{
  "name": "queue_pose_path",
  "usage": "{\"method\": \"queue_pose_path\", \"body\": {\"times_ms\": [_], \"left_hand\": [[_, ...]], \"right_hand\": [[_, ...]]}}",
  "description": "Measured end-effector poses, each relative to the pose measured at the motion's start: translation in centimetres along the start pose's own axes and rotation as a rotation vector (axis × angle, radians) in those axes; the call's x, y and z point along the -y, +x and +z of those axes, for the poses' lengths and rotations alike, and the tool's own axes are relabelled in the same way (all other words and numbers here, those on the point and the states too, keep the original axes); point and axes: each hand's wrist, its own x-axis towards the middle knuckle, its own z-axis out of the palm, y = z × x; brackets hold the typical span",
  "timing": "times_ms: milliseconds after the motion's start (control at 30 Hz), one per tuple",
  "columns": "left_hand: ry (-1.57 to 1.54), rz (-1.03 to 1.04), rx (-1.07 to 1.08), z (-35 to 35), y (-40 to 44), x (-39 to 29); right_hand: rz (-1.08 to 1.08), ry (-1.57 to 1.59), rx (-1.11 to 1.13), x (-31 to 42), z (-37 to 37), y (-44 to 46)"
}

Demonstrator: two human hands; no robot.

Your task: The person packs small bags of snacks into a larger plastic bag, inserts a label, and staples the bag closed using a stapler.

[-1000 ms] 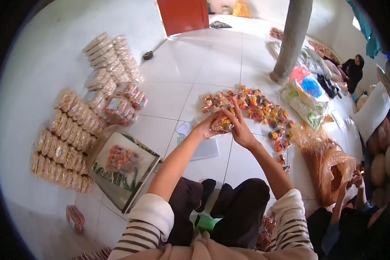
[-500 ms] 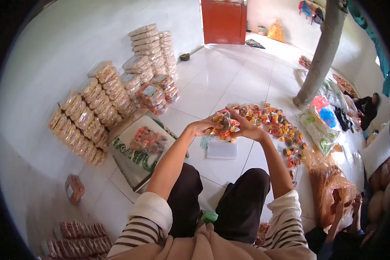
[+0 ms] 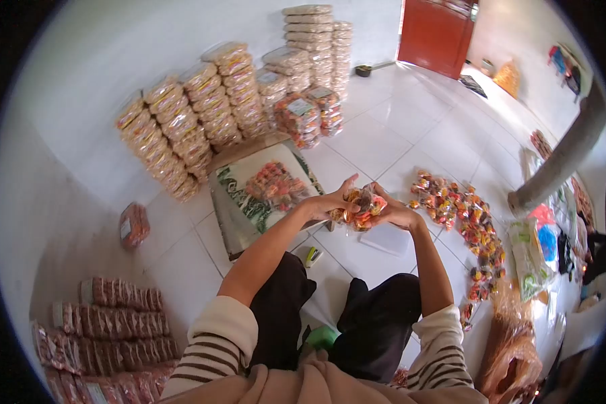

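Observation:
Between my hands, above the floor, is a clump of small wrapped snack packets [image 3: 362, 207] in clear plastic with red, yellow and dark contents. My left hand [image 3: 331, 205] grips its left side, fingers curved round it. From the right, my right hand [image 3: 394, 213] holds the same clump. Just below lies a flat clear plastic stack [image 3: 386, 240] on the tiles. To the left, a low board [image 3: 229, 187] with a green and white cover bears a pile of similar packets [image 3: 275, 185]. More loose packets [image 3: 475, 225] form a curved band on the floor to the right.
Tall stacks of bagged goods [image 3: 232, 87] line the wall. Reddish packs [image 3: 118, 337] lie at lower left. A stapler [image 3: 313, 256] rests near my knee. A pillar [image 3: 562, 151], a white-green sack [image 3: 528, 259] and a large brown plastic bag [image 3: 512, 350] are at right.
The view has swung left. My hands, with the packets between them, have moved from above the loose packets to beside the board. The stapler has come into sight.

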Motion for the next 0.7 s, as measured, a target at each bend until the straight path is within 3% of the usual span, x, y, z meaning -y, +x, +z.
{"method": "queue_pose_path", "body": {"times_ms": [167,233,300,367,400,433,467,533,567,600,633,700], "left_hand": [[-0.061,-0.004,-0.166,-3.7,-4.1,0.1],[-0.349,0.226,-0.134,-4.5,-5.4,-0.3],[-0.405,0.263,-0.186,-5.2,-6.3,-0.6],[-0.479,0.158,-0.766,-4.4,-7.8,-1.5],[-0.641,0.103,-0.808,-3.8,-8.1,-1.7],[-0.627,0.113,-0.801,-1.8,-8.4,-2.3],[-0.801,0.069,-0.790,1.0,-8.9,-3.3],[-0.980,0.016,-0.770,2.0,-9.1,-3.8],[-0.898,0.194,-0.573,1.5,-9.0,-3.2],[-0.807,0.373,-0.371,0.8,-8.9,-2.9],[-0.817,0.373,-0.364,0.1,-8.7,-2.5],[-0.667,0.577,-0.416,-0.8,-8.4,-2.3]], "right_hand": [[-0.003,-0.068,0.040,2.0,2.5,4.6],[-0.098,-0.100,-0.001,2.2,3.6,5.7],[-0.228,0.001,-0.193,3.1,4.2,6.7],[-0.279,0.063,-0.203,3.5,4.8,8.1],[-0.350,0.107,-0.253,3.6,5.6,8.6],[-0.419,0.151,-0.304,3.6,6.2,9.0],[-0.578,-0.188,-0.495,3.1,6.6,9.8],[-0.637,-0.303,-0.580,3.4,9.2,10.3],[-0.679,-0.415,-0.659,3.3,10.8,10.1],[-0.693,-0.501,-0.601,3.2,12.0,9.6],[-0.686,-0.511,-0.600,3.0,12.9,9.6],[-0.636,-0.415,-0.606,2.5,14.2,10.0]]}}
